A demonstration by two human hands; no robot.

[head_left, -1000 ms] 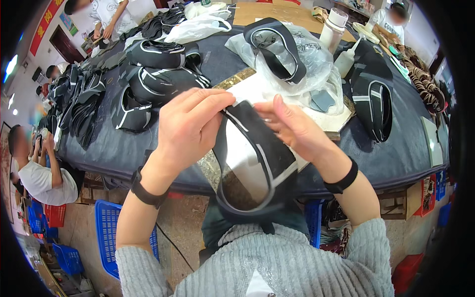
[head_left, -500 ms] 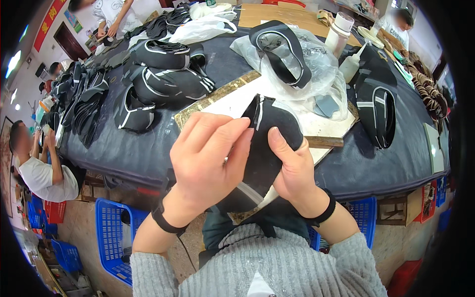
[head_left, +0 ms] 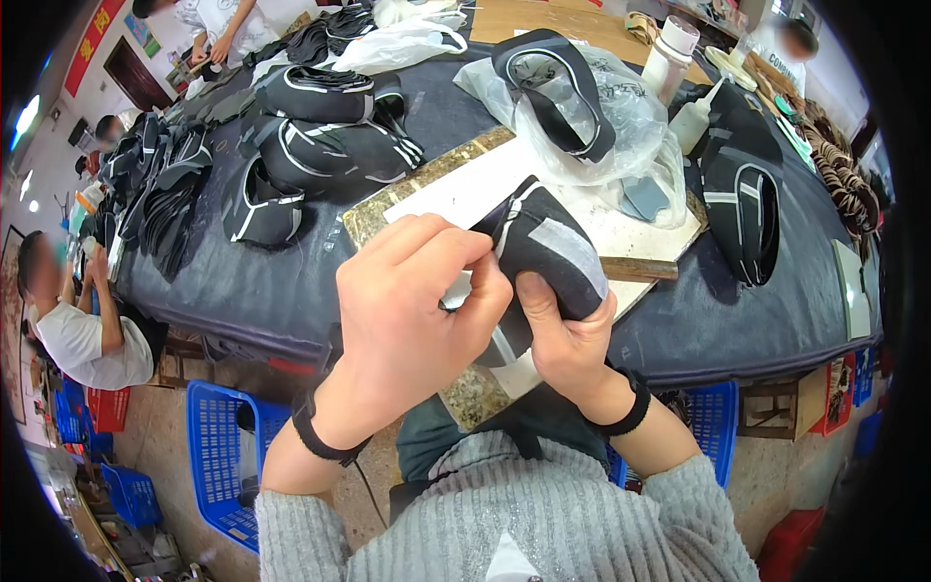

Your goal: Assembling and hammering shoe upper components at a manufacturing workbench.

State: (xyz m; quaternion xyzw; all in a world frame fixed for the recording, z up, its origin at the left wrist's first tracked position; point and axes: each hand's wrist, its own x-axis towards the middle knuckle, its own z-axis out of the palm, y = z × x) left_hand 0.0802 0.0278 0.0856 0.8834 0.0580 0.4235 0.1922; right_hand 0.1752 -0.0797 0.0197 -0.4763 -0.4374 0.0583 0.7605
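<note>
We tag 1 black fabric piece (head_left: 543, 231) at frame centre, held over a white sheet (head_left: 465, 179) on a speckled slab (head_left: 367, 209). Key relation: the piece lies just right of the left fingers and directly above the right thumb, so both hands meet it and neither is clearly nearer. We read the long axis of its visible upper panel as sloping from top centre down to the right, with a grey strip (head_left: 570, 250) along that slope; the lower part, partly hidden, drops between the hands. Left hand (head_left: 417, 291): fingers curled inward, tips together at the piece's left edge; we can't tell whether fabric is pinched between them. Right hand (head_left: 572, 341): gripping the piece's lower right, thumb on the near face, other fingers mostly hidden behind. Right of the piece, a wooden strip (head_left: 640, 270). Above it, a clear plastic bag (head_left: 630, 121) with 1 black loop (head_left: 558, 126) resting on it; 2 bottles, a white bottle (head_left: 669, 60) and a squeeze bottle (head_left: 693, 121), stand at upper right. More black pieces (head_left: 335, 155) are piled at upper left on the dark worktop (head_left: 281, 301); blue basket (head_left: 201, 456) at lower left.
</note>
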